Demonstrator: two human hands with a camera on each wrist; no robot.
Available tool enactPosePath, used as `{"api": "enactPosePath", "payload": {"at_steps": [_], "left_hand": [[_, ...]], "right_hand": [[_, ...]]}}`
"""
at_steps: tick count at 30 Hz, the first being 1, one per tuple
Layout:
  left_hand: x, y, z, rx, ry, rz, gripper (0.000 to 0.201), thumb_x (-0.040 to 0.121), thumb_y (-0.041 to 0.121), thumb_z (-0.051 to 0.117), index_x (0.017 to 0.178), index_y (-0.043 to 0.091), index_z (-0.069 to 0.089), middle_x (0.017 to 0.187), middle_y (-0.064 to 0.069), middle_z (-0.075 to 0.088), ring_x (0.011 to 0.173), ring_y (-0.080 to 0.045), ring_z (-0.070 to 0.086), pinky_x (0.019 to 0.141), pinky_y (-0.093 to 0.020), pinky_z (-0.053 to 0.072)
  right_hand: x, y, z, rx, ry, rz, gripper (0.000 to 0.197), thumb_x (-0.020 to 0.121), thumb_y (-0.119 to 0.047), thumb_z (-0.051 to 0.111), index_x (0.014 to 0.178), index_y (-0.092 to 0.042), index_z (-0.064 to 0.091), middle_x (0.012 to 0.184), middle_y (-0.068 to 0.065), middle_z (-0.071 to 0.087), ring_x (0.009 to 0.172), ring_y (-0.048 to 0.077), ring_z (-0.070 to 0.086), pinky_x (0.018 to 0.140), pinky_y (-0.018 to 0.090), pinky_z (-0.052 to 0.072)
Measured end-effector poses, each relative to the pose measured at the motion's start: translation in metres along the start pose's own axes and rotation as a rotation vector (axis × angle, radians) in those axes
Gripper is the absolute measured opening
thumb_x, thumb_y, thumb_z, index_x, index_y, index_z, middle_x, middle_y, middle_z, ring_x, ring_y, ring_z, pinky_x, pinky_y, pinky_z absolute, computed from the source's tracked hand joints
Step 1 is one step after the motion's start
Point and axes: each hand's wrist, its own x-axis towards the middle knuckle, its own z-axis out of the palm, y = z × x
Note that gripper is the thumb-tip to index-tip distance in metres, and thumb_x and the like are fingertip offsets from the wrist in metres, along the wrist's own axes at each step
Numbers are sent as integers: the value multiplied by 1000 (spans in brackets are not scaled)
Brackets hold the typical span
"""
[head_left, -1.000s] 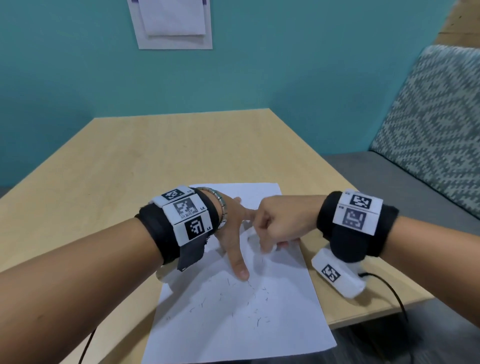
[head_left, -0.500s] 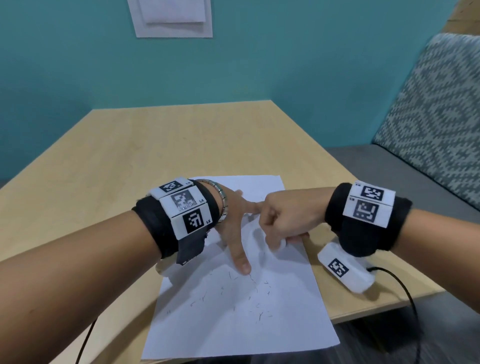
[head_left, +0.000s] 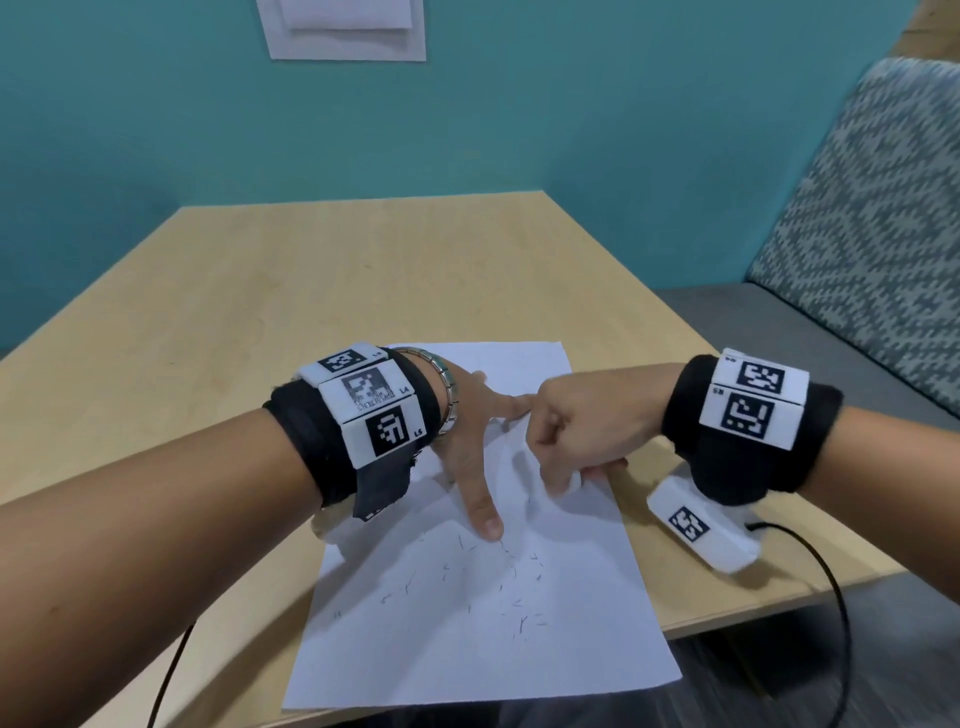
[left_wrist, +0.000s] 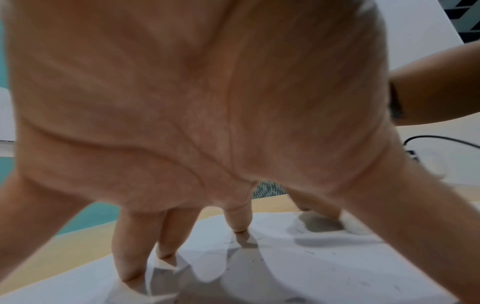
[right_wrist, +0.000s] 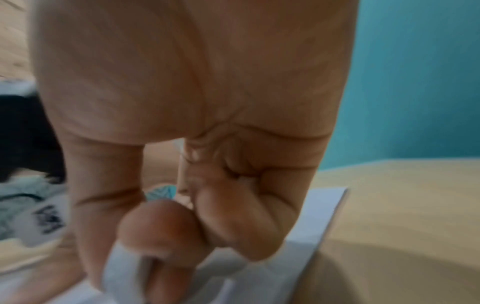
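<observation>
A white sheet of paper (head_left: 467, 634) lies on the wooden table (head_left: 260, 291), strewn with small dark eraser crumbs (head_left: 514, 577). My left hand (head_left: 467, 457) presses it flat with straight, spread fingers; the left wrist view shows the fingertips (left_wrist: 130, 273) standing on the paper (left_wrist: 324, 277). My right hand (head_left: 576, 436) is curled into a fist just right of the left index finger. It pinches a small white eraser (head_left: 571, 483) against the paper. In the right wrist view the eraser (right_wrist: 124, 273) sticks out under the thumb and fingers (right_wrist: 161, 226).
The table's near edge (head_left: 779, 608) runs close under my right wrist, and the paper overhangs it slightly. Black cables (head_left: 831, 597) hang off both wrists. A patterned bench cushion (head_left: 857, 234) stands to the right. A white sheet (head_left: 343, 31) hangs on the teal wall.
My right fist with the eraser has shifted slightly to the right over the paper. The left hand stays pressed on the sheet in the same place.
</observation>
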Motion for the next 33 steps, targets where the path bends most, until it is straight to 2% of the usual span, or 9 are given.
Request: {"api": "enactPosePath", "payload": {"at_steps": [5,9,14,17,21,23,26,30,33], "left_hand": [[1,-1,1,-33,2,14,125,50,74,80,135,72,-11,163,0,-11,146,-22,23,112,-43,25],[2,-3,2,-48,6,21,123,50,74,81,136,71,-8,162,2,-15,148,-20,17,113,-42,22],[0,-3,2,-69,5,24,121,51,74,80,137,71,-5,162,1,-15,148,-18,16,113,-42,22],[1,-4,3,-67,19,34,122,54,71,81,141,66,-6,163,1,-13,148,-20,17,114,-42,21],[4,-7,8,-91,24,-10,144,52,71,82,146,48,-24,163,6,-13,149,-18,13,115,-45,19],[4,-9,10,-103,29,-16,142,51,72,82,151,43,-15,163,9,-8,148,-17,16,117,-44,22],[5,-12,12,-123,31,28,134,48,74,81,151,46,1,163,11,-4,147,-15,19,115,-42,26],[5,-15,14,-132,42,16,145,44,79,79,152,43,-10,162,15,-8,148,-13,14,116,-48,23],[7,-17,17,-192,71,84,129,38,81,80,146,54,14,155,12,19,142,-19,30,111,-48,33]], "right_hand": [[1,3,-6,33,78,24,21,79,-15,70,61,-11,60,54,2,59,48,17,46,52,22,41],[1,-3,1,8,-11,-16,23,80,-17,71,60,-12,59,55,2,59,46,16,45,51,23,41],[5,-1,-7,23,57,24,20,79,-16,70,61,-13,62,54,1,61,48,17,47,51,22,42],[5,-7,1,20,-27,-13,22,80,-17,71,61,-13,63,57,3,62,49,17,50,52,23,44],[13,3,-20,7,139,84,18,75,-16,69,59,-13,61,56,2,66,46,19,47,54,24,42],[16,-6,-14,-12,115,60,16,75,-17,69,62,-13,62,57,1,65,49,19,50,52,22,43],[18,-18,-4,-25,35,7,19,77,-17,69,60,-13,61,56,0,63,48,16,51,51,22,45],[23,-12,-23,-37,155,71,20,74,-17,68,56,-16,61,55,1,65,48,19,49,54,23,43],[26,-20,-13,-58,107,16,21,74,-20,68,55,-19,60,51,-3,62,48,18,50,56,25,45]]}}
